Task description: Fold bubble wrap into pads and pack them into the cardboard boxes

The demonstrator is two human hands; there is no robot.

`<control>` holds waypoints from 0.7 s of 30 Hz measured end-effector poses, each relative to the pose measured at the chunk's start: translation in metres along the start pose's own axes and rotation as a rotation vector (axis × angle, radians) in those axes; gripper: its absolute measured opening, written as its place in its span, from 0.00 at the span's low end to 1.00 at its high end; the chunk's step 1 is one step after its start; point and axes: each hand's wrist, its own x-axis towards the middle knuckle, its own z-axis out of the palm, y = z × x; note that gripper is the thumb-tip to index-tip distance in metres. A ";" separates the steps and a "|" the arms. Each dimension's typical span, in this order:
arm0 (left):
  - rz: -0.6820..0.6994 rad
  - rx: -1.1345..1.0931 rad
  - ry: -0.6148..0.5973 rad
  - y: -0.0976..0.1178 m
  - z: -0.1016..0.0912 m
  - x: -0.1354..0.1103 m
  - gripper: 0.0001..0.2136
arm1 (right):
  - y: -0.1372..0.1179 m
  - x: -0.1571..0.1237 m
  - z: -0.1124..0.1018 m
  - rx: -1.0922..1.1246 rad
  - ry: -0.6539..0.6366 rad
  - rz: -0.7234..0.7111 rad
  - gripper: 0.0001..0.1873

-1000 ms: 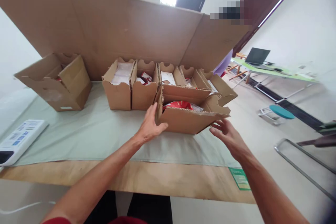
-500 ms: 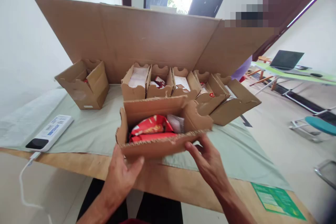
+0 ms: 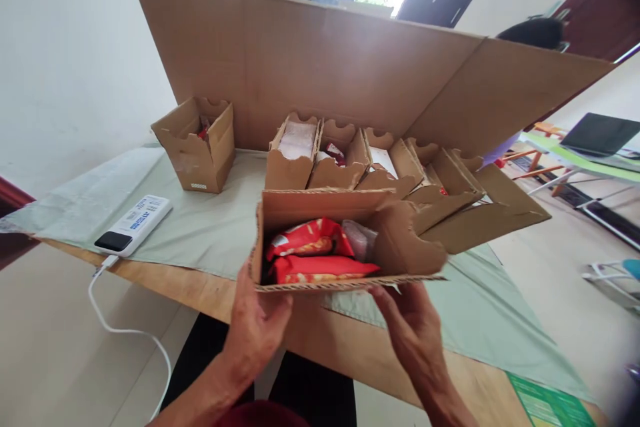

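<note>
A long open-topped cardboard box [image 3: 410, 240] is held up in front of me, its opening tilted toward me. Two red snack packets [image 3: 320, 267] lie inside it, with a clear-wrapped item [image 3: 359, 240] at their right. My left hand [image 3: 257, 320] grips the box's lower left corner, thumb at the near side. At the lower right, my right hand [image 3: 413, 320] supports the box with its thumb near the front edge; the fingers underneath are partly hidden. Behind it stands a row of similar boxes [image 3: 287, 173] with packets inside.
Another cardboard box [image 3: 200, 170] stands at the left. A white power bank [image 3: 135, 223] with a cable lies near the table edge. A tall cardboard panel [image 3: 320, 67] closes off the back. To the right are a green sheet [image 3: 547, 400] and a laptop [image 3: 600, 140] on another table.
The held box has tilted further toward me, so more of the lower red packet shows. My view has turned left, shifting the scene to the right.
</note>
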 end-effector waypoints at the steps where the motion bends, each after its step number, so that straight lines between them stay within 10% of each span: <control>1: -0.048 -0.003 0.045 -0.005 -0.016 0.009 0.29 | -0.005 -0.003 0.016 -0.001 -0.043 -0.007 0.19; 5: -0.136 -0.010 0.128 -0.021 -0.078 0.065 0.27 | -0.016 -0.039 0.067 -0.050 -0.207 -0.083 0.26; 9: -0.129 0.039 0.214 -0.032 -0.108 0.104 0.36 | -0.007 -0.073 0.073 -0.117 -0.439 -0.413 0.30; 15: -0.224 -0.029 0.244 -0.037 -0.086 0.057 0.33 | 0.003 -0.017 0.067 -0.142 -0.403 -0.102 0.31; 21: -0.146 -0.079 0.150 -0.031 -0.060 0.042 0.28 | 0.004 0.003 0.121 0.087 -0.578 0.016 0.25</control>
